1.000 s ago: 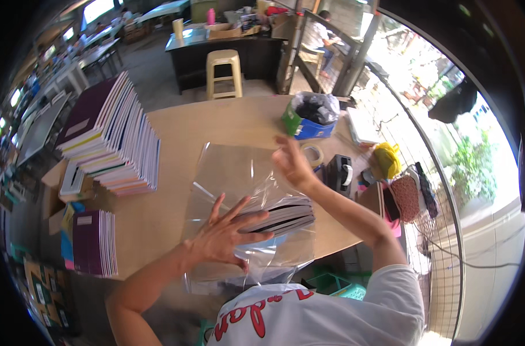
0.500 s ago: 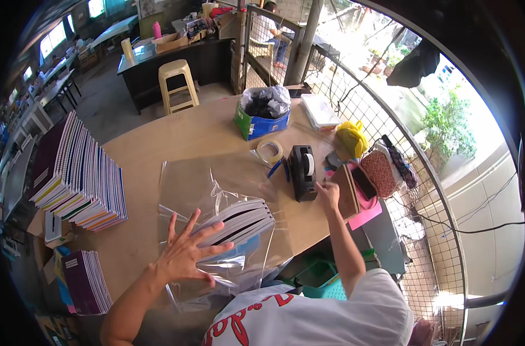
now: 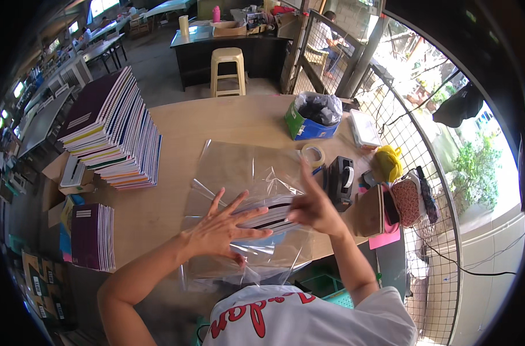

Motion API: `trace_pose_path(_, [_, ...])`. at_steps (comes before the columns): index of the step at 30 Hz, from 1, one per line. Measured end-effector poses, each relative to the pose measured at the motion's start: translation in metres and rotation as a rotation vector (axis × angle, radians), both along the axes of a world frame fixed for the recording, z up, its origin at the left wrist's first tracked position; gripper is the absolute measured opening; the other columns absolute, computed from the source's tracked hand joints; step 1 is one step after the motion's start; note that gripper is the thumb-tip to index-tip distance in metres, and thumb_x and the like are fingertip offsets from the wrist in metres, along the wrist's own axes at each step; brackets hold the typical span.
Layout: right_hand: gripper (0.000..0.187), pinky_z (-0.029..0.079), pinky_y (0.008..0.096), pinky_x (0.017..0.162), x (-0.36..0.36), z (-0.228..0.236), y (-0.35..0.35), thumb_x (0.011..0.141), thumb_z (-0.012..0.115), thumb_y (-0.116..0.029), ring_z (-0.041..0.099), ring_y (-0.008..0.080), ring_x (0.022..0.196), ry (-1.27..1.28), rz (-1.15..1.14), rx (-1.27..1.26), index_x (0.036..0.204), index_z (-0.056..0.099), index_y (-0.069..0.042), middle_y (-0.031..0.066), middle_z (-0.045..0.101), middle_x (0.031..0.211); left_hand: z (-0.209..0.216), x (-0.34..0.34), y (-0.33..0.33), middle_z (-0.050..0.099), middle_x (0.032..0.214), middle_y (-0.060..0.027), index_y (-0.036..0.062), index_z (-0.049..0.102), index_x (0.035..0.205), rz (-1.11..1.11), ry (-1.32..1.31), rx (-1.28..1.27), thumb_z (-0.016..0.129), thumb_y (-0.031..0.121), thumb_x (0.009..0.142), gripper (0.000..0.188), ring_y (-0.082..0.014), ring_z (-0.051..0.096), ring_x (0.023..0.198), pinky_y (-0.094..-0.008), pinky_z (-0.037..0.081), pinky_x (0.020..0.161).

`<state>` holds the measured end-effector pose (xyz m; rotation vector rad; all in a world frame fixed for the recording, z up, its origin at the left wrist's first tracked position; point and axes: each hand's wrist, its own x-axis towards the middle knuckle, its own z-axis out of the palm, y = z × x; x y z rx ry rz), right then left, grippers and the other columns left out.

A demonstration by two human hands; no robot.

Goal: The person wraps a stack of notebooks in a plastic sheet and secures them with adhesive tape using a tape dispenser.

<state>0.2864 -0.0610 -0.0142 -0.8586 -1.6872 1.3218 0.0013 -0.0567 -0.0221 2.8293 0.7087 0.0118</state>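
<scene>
A small stack of pale booklets with dark spines (image 3: 262,218) lies on a sheet of clear plastic film (image 3: 228,164), partly wrapped by its creased folds. My left hand (image 3: 219,230) is open, fingers spread, pressing on the film and the stack's left side. Over the stack's right end is my right hand (image 3: 320,210), its index finger stretched out and the other fingers curled in. Blur hides whatever those curled fingers may hold. To the right of this hand stands a black tape dispenser (image 3: 340,181), with a roll of tape (image 3: 313,154) lying behind it.
A tall stack of notebooks (image 3: 110,132) stands at the left, a shorter one (image 3: 92,236) nearer me. Along the right are a lined box (image 3: 313,118), a clear container (image 3: 365,130), a yellow bundle (image 3: 387,163) and pouches (image 3: 406,202). Wire mesh (image 3: 415,254) borders the table.
My right hand has moved left from beside the tape dispenser to the booklets, its index finger now extended. My left hand stays spread on the film. The head view has shifted.
</scene>
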Motion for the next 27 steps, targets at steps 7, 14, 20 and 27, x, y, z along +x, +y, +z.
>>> trace_pose_path(7, [0.118,0.051,0.0472,0.060,-0.047,-0.001,0.018,0.080,0.079,-0.018,0.068,0.0399,0.068,-0.777,-0.053,0.355,0.156,-0.010,-0.010,0.0254,0.064,0.067,0.008,0.002,-0.003,0.010,0.165,-0.0003,0.0512,0.039,0.145,0.001,-0.032,0.048,0.069,0.078,0.056,0.098,-0.0432,0.010,0.149,-0.0762,0.010,0.109])
trace_pose_path(14, [0.124,0.049,0.0457,0.084,0.032,0.026,-0.013,0.053,0.093,-0.036,0.064,0.0321,0.090,-0.553,-0.119,0.245,0.155,0.026,-0.019,0.0116,0.067,0.095,-0.046,0.011,-0.059,0.030,0.157,-0.0140,0.0359,0.045,0.144,0.020,-0.393,0.498,0.082,0.050,0.068,0.086,-0.0314,0.027,0.146,-0.0705,0.018,0.109])
trace_pose_path(20, [0.061,0.042,0.0429,0.094,-0.003,0.007,-0.058,0.061,0.087,-0.017,0.058,0.0286,0.103,-0.635,-0.257,0.617,0.117,0.064,-0.014,0.0109,0.064,0.109,0.058,0.048,0.009,0.060,0.129,-0.0153,0.0153,0.056,0.136,0.419,-1.423,-0.001,0.083,0.027,0.077,0.066,-0.0253,0.053,0.127,-0.0442,0.040,0.106])
trace_pose_path(27, [0.039,0.043,0.0380,0.093,0.015,0.021,-0.042,0.073,0.077,-0.006,0.054,0.0243,0.108,0.435,-0.354,0.386,0.110,0.066,-0.002,0.0136,0.059,0.115,0.100,0.053,0.031,0.068,0.107,-0.0127,0.0038,0.039,0.145,0.399,-0.966,-0.579,0.073,0.010,0.087,0.068,-0.0140,0.066,0.098,-0.0273,0.053,0.080])
